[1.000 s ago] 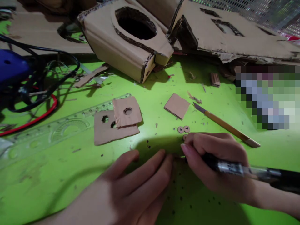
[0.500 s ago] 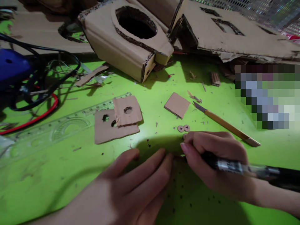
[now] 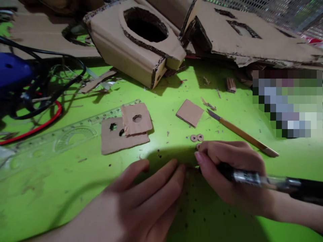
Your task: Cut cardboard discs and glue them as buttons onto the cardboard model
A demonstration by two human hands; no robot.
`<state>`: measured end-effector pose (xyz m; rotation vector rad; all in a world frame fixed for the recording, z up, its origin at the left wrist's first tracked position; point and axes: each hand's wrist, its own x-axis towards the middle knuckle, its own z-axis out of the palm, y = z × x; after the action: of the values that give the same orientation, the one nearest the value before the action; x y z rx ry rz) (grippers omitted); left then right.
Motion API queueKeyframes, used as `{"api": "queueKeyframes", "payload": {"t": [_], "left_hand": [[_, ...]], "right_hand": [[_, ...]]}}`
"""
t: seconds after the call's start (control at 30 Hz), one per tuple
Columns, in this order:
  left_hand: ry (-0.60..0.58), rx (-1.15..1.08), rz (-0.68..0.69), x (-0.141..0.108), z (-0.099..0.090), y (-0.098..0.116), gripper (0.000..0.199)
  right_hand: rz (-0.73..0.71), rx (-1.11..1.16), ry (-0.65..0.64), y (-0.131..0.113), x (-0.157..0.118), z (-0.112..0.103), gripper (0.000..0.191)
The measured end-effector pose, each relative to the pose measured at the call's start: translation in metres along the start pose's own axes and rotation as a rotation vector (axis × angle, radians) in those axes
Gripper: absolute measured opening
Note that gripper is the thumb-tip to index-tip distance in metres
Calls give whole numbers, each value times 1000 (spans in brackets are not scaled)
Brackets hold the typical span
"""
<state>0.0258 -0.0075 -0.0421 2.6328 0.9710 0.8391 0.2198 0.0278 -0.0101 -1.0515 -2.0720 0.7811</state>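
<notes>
My right hand [image 3: 232, 174] is wrapped round a black pen [image 3: 248, 178], whose tip is hidden behind the fingers. My left hand [image 3: 146, 195] rests with its fingers stretched out on the green table, their tips close to the right hand; whatever lies beneath them is hidden. Just beyond the right fingertips are small round cardboard discs [image 3: 197, 138] with dark triangles marked on them, one partly covered by the hand. A square cardboard piece [image 3: 190, 113] lies farther back. Beside it rests a craft knife [image 3: 242, 132] with a yellowish handle.
Two cardboard pieces with holes [image 3: 126, 143] overlap a clear ruler [image 3: 75, 134] at left. A blue object [image 3: 15, 70] with black and red cables stands far left. A cardboard box with a round opening [image 3: 133, 53] and a slotted cardboard sheet [image 3: 242, 40] are behind.
Both hands and the pen stay nearly in place. The whole view has shifted very slightly; nothing was picked up or let go.
</notes>
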Motion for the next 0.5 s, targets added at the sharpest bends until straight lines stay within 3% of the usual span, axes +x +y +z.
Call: {"api": "queueKeyframes", "payload": {"t": [0.5], "left_hand": [[55,45,8,1,1,1,27]], "right_hand": [[-2,-33,3,-1,0,-1,39]]}}
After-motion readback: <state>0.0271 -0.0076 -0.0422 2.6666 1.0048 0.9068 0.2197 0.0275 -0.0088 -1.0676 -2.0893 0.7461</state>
